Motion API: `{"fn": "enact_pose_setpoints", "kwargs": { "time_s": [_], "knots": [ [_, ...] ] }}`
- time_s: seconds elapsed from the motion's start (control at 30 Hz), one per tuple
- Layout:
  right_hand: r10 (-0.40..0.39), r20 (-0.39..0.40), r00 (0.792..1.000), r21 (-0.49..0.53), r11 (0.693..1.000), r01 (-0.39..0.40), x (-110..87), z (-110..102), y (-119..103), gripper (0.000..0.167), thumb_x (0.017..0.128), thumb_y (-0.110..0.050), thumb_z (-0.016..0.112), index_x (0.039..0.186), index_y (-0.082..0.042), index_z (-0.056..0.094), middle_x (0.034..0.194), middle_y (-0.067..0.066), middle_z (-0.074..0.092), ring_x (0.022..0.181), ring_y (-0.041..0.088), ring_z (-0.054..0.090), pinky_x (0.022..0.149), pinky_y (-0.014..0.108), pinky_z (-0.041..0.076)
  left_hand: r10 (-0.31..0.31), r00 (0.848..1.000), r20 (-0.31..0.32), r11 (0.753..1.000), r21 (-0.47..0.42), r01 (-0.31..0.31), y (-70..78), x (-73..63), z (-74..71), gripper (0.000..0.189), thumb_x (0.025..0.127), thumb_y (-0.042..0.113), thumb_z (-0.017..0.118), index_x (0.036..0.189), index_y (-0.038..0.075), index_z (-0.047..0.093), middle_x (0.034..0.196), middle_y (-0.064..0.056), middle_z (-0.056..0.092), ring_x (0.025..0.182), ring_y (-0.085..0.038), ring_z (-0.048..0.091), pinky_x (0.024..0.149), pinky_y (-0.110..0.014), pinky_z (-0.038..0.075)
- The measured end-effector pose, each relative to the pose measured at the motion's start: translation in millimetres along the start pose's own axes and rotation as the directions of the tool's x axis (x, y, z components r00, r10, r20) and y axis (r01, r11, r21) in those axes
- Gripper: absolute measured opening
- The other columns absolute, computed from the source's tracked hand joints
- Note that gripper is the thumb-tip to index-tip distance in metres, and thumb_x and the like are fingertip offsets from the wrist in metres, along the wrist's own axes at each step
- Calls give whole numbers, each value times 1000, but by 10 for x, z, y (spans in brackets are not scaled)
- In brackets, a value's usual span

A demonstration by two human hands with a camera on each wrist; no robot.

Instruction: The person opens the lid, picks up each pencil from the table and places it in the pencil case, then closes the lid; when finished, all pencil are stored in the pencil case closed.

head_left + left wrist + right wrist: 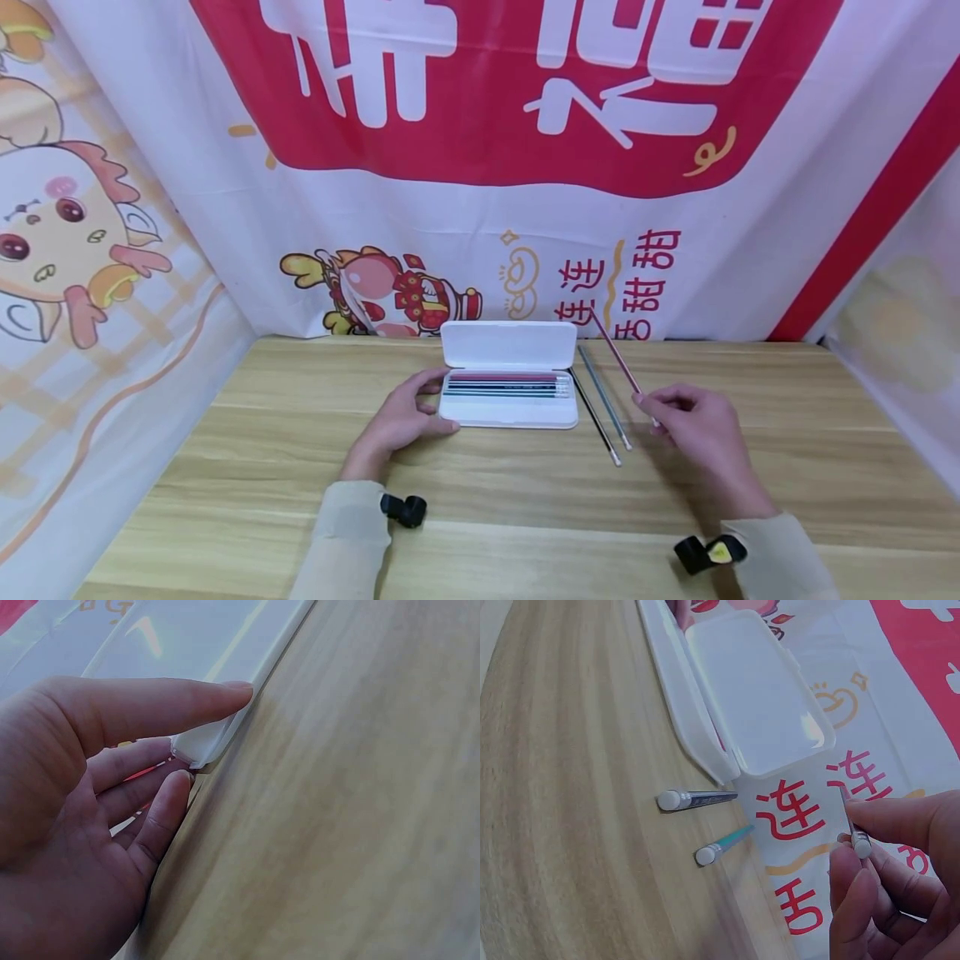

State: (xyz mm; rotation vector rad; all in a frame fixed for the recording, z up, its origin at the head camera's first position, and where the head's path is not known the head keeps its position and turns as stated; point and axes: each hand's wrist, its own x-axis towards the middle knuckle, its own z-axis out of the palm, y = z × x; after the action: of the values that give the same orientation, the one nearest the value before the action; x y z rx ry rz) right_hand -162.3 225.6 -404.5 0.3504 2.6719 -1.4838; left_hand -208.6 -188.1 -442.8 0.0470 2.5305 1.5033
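Observation:
A white pencil case [510, 413] lies with its lid [510, 344] raised, several pencils [502, 387] side by side in its tray. My left hand [399, 418] holds the case's left end, thumb [187, 705] along the front edge and fingers round the end toward the back. Off to the right of the case, my right hand [697, 421] pinches a dark red pencil [618, 358] near its white eraser end [862, 848], the other end tilted up and away. Between them a black pencil [596, 421] and a teal pencil [606, 400] lie on the table, erasers toward me.
The wooden table [517, 508] ends at the back against a white and red printed cloth [480, 217]. Another printed cloth [82, 250] hangs at the left side. Each wrist wears a small black camera [405, 510].

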Motion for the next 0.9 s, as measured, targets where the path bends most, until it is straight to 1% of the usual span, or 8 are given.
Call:
{"fn": "enact_pose_setpoints", "kwargs": {
  "time_s": [0.1, 0.23, 0.37, 0.53, 0.73, 0.9],
  "knots": [
    [3, -9, 1000, 10, 1000, -2, -6, -11, -23, 46, 99, -43, 78, 123, -4, 76, 95, 9, 77, 78, 17, 69, 62, 33, 60, 3, 1000, 2, 1000, -2, -3, -8, -4, -3, 87, 82, 17, 95, 158, 23, 53, 152, -12, 59, 124, -30, 65, 111, -49, 55],
    [26, -3, 1000, 26, 999, -26, -16, -13, -39, 47, 99, -44, 78, 124, -5, 75, 95, 6, 76, 79, 17, 68, 61, 33, 59, 3, 1000, 4, 1000, -7, -3, -5, -14, -5, 88, 82, 17, 95, 159, 22, 53, 152, -13, 59, 123, -30, 65, 111, -49, 56],
    [29, 29, 999, 66, 997, -31, -22, -11, -46, 46, 101, -41, 76, 128, -4, 74, 96, 7, 77, 77, 15, 69, 63, 32, 61, -12, 1000, 2, 1000, -6, 12, 9, -21, -3, 88, 82, 18, 95, 159, 24, 53, 153, -12, 59, 125, -31, 65, 112, -49, 56],
    [23, 73, 997, 134, 990, -33, -20, 7, -56, 46, 103, -37, 74, 131, -1, 71, 100, 8, 76, 75, 14, 72, 68, 32, 65, -27, 1000, 2, 1000, -4, 27, 26, -19, 0, 86, 83, 20, 94, 159, 26, 53, 154, -11, 58, 125, -31, 65, 112, -49, 55],
    [-12, 80, 997, 173, 985, -2, -18, 43, -70, 45, 105, -34, 72, 132, 1, 70, 106, 12, 74, 77, 11, 73, 72, 28, 66, -20, 1000, 5, 1000, -3, 20, 25, -16, -11, 86, 84, 19, 94, 159, 25, 52, 154, -12, 58, 125, -31, 65, 111, -50, 56],
    [-73, 99, 992, 193, 980, 53, -18, 91, -79, 44, 106, -29, 71, 136, 3, 67, 113, 17, 71, 83, 12, 72, 76, 27, 66, -16, 1000, 11, 1000, -4, 16, 16, -11, -19, 86, 83, 19, 94, 159, 25, 52, 154, -12, 58, 125, -31, 65, 112, -50, 55]
  ]
}}
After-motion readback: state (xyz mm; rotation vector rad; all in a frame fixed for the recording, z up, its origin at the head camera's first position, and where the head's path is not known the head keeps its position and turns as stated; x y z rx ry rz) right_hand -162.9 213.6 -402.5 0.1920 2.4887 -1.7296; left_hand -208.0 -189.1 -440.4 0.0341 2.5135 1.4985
